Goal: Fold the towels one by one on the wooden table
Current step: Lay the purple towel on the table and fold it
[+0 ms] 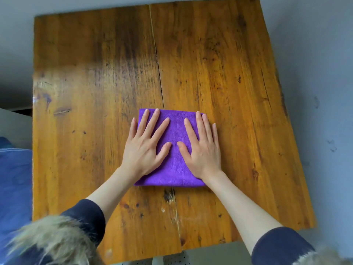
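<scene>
On purple towel [174, 163], left hand [143, 148], right hand [204, 152] flat

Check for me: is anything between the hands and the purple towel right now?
Nothing visible. The left hand and right hand both lie flat, fingers straight, directly on the folded purple towel on the wooden table.

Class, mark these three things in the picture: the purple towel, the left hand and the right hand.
Towel [174, 165]: head view, on the bare purple cloth between the two hands.
Left hand [146, 150]: head view, on the back of the hand.
Right hand [203, 152]: head view, on the back of the hand.
</scene>
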A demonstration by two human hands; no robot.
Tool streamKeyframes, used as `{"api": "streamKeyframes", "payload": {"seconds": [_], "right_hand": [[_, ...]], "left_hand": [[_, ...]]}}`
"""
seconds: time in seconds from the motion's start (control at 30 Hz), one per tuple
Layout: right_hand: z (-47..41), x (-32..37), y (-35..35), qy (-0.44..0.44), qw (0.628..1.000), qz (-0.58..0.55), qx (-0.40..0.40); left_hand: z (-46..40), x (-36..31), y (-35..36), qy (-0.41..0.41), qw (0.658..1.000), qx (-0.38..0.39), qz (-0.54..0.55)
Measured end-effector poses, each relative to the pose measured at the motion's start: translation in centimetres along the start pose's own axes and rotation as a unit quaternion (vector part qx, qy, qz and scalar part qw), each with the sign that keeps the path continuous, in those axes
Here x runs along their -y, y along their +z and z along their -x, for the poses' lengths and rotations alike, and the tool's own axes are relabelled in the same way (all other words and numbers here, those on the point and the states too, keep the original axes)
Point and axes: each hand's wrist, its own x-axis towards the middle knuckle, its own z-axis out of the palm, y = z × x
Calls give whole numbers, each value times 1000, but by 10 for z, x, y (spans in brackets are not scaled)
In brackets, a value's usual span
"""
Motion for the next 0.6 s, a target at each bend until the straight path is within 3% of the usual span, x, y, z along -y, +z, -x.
{"api": "streamKeyframes", "payload": {"seconds": [0.23, 0.4, 0.6], "right_hand": [[1, 7, -13, 19, 997, 45, 53], [30, 21, -19, 9, 1000, 16, 19], [51, 18, -6, -3, 998, 42, 43]], "left_hand": [[4, -11, -15, -17, 999, 48, -12], [35, -23, -16, 8, 999, 22, 37], [50, -23, -1, 12, 998, 56, -7]]}}
